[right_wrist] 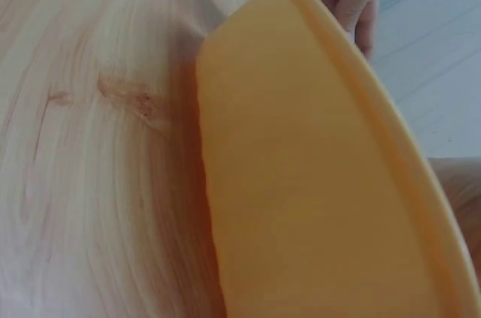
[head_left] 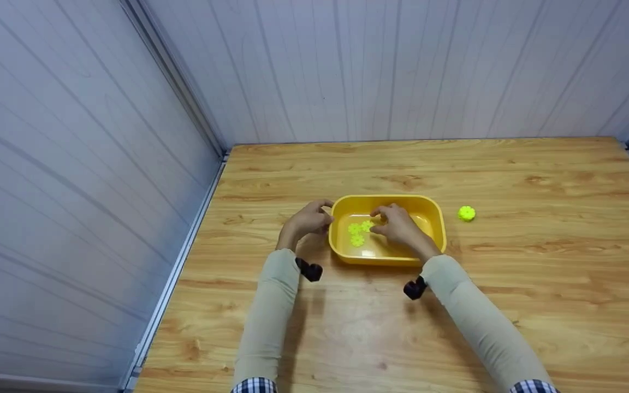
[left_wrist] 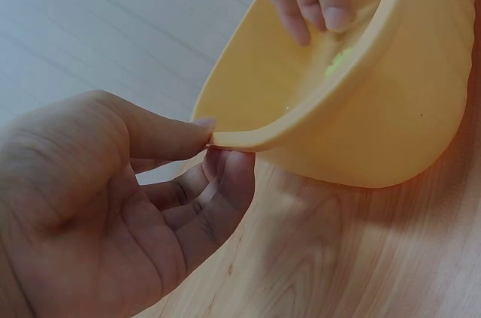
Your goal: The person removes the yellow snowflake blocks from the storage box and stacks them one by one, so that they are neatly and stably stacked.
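One wood-grain table; one yellow tray sits on it. Two beige sleeves, one black wrist unit on each. Two hands at the tray. Left hand: thumb on top, fingers underneath, pinching the rim at the tray's left end. Right hand: reached inside over the far-from-left side, fingers half-bent and pointing down, thumb and forefinger clearly parted. Tips near the flower pieces; can't tell if touching. Count inside: three, bright yellow-green, lying close together toward the left end. Outside: one flower-shaped item on the table, right of the tray, apart from it; single or stack, can't tell.
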A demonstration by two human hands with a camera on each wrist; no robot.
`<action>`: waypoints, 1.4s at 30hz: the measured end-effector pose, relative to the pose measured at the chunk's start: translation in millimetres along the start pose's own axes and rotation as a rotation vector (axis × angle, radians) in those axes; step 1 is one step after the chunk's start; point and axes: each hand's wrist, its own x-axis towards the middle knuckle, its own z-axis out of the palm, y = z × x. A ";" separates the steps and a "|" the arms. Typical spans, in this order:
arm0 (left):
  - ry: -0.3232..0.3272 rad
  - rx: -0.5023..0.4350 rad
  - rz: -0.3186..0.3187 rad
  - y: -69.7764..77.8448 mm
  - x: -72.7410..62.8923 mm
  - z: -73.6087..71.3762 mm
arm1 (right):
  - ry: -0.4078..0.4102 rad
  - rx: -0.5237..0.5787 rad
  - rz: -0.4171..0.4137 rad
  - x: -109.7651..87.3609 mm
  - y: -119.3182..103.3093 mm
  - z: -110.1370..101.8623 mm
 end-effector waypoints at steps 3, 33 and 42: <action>-0.005 -0.003 0.002 0.2 0.0 0.1 | -0.013 -0.048 0.010 0.1 -0.4 2.7; 0.000 -0.005 0.003 0.8 -2.1 0.2 | 0.019 -0.112 -0.036 0.3 -3.7 4.9; 0.009 0.011 -0.009 1.3 -1.4 0.0 | 0.026 0.011 -0.065 -1.0 -3.6 -2.4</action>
